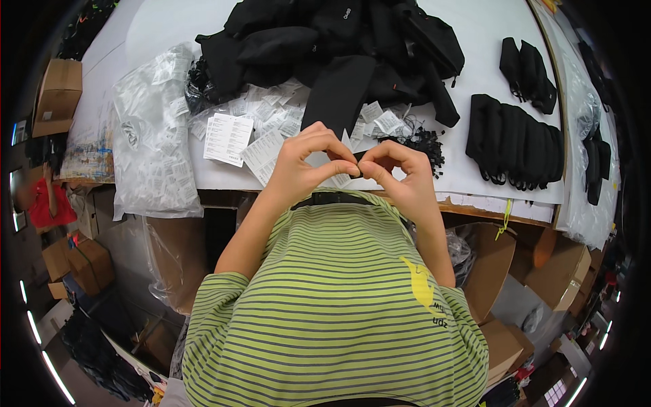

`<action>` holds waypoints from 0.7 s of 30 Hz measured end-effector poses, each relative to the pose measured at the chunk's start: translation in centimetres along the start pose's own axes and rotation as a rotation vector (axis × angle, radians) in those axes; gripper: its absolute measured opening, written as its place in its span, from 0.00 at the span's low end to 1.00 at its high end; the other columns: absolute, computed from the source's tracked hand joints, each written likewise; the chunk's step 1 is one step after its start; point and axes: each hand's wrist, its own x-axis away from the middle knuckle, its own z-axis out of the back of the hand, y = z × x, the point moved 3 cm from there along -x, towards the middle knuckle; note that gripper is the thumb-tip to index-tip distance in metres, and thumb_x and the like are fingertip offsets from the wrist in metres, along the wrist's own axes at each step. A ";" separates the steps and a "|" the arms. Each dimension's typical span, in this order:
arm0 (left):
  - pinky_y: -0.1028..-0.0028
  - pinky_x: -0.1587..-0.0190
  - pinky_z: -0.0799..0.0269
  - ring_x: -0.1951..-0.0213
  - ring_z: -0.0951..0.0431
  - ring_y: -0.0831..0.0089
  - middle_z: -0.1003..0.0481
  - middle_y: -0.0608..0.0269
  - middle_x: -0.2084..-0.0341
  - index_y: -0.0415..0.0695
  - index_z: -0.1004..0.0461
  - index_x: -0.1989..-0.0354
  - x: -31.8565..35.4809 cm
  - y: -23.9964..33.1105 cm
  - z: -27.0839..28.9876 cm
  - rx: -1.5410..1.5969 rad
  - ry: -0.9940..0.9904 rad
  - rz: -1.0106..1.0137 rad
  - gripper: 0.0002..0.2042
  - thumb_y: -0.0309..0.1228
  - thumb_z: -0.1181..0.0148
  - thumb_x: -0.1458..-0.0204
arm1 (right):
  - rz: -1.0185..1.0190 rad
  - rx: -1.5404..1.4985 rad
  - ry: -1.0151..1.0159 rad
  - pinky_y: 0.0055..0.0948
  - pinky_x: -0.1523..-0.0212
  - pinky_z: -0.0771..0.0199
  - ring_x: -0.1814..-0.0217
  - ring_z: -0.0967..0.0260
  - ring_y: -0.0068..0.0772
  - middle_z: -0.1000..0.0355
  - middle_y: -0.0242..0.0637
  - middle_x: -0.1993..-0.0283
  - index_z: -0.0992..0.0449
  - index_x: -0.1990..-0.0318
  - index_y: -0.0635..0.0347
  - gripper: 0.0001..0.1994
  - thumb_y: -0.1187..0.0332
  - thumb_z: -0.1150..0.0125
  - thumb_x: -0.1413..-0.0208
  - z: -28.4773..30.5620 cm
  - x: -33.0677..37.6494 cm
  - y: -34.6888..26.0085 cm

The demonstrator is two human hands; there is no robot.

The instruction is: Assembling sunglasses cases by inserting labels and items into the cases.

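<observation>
Hands: together, centre, above the near edge of the table [485, 34]. Left hand [319, 156]: thumb and forefinger pinched, apparently on a dark piece [357, 176]. Right hand [400, 169]: pinched likewise, meeting the left at the tips, apparently on the same piece.

Dark piece: one, small, at the meeting point, directly between the hands; I judge neither nearer. Long axis: I cannot tell; fingers cover most of it.

Pouch [339, 91]: one, black, straight beyond the left hand, the nearer of the two. Long axis runs away from the body, far end leaning right. Left-hand knuckles block my view of its near end.

Cards [227, 139]: white, printed, stacked left of the left hand. More cards [261, 157] lie just beside that hand, partly behind it.

Tags [271, 112]: white, many, loose, beyond the cards.

Cords [424, 150]: black, tangled, just beyond the right hand.

Pile [325, 34]: black pouches, heaped at the far side.

Row [515, 139]: black pouches, side by side, well right; a smaller group [529, 74] beyond.

Bag [152, 136]: clear plastic, white contents, far left, overhanging the near edge.
</observation>
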 end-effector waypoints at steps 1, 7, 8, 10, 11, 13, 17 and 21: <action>0.78 0.67 0.37 0.72 0.32 0.77 0.25 0.69 0.79 0.41 0.22 0.77 -0.1 -0.1 -0.1 0.005 0.001 -0.011 0.06 0.25 0.30 0.63 | -0.006 -0.042 0.005 0.16 0.76 0.40 0.78 0.36 0.14 0.27 0.29 0.76 0.23 0.72 0.63 0.05 0.71 0.36 0.50 -0.1 0.0 0.1; 0.78 0.68 0.37 0.72 0.32 0.77 0.26 0.70 0.81 0.42 0.21 0.77 -0.8 0.8 -0.7 -0.004 -0.100 -0.037 0.06 0.25 0.30 0.63 | -0.065 -0.130 -0.073 0.15 0.76 0.42 0.79 0.40 0.12 0.28 0.27 0.77 0.21 0.68 0.61 0.07 0.68 0.41 0.45 2.3 -1.2 2.7; 0.78 0.68 0.37 0.72 0.32 0.77 0.26 0.70 0.81 0.42 0.21 0.77 -1.0 1.3 -0.9 -0.006 -0.103 -0.047 0.06 0.25 0.30 0.63 | -0.157 -0.027 0.054 0.15 0.77 0.42 0.79 0.40 0.12 0.28 0.28 0.76 0.21 0.62 0.62 0.12 0.62 0.43 0.43 3.9 -2.1 4.1; 0.77 0.68 0.36 0.72 0.32 0.76 0.26 0.70 0.81 0.43 0.22 0.77 -1.3 2.5 -1.9 -0.019 -0.218 -0.111 0.06 0.26 0.30 0.62 | -0.227 -0.020 0.076 0.15 0.78 0.41 0.80 0.40 0.12 0.29 0.28 0.76 0.22 0.61 0.62 0.13 0.61 0.42 0.43 3.8 -3.7 6.4; 0.77 0.68 0.36 0.72 0.32 0.76 0.26 0.70 0.81 0.43 0.22 0.77 -1.3 2.7 -2.3 -0.023 -0.222 -0.123 0.06 0.26 0.30 0.62 | -0.306 -0.014 0.088 0.15 0.78 0.40 0.80 0.40 0.13 0.29 0.29 0.76 0.22 0.59 0.62 0.15 0.59 0.41 0.44 3.5 -4.0 7.4; 0.76 0.67 0.35 0.72 0.33 0.76 0.26 0.71 0.81 0.43 0.22 0.78 -0.9 2.9 -3.3 0.021 -0.303 -0.116 0.06 0.27 0.29 0.62 | -0.320 -0.056 0.072 0.19 0.78 0.37 0.80 0.38 0.14 0.30 0.30 0.77 0.24 0.61 0.63 0.14 0.60 0.39 0.46 1.8 -4.7 8.4; 0.74 0.61 0.32 0.64 0.28 0.72 0.24 0.67 0.70 0.43 0.22 0.69 -1.5 2.3 -2.1 -0.048 -0.217 -0.228 0.06 0.24 0.34 0.57 | -0.185 0.072 0.067 0.20 0.78 0.38 0.80 0.39 0.16 0.31 0.30 0.78 0.27 0.67 0.65 0.12 0.64 0.38 0.48 1.7 -5.2 6.8; 0.66 0.47 0.39 0.50 0.31 0.63 0.28 0.64 0.50 0.48 0.26 0.53 -3.6 1.5 1.6 -0.746 0.026 -0.447 0.20 0.20 0.38 0.58 | -0.044 0.361 -0.043 0.23 0.77 0.42 0.81 0.43 0.21 0.36 0.32 0.81 0.31 0.71 0.64 0.10 0.68 0.38 0.49 2.1 -3.4 -0.1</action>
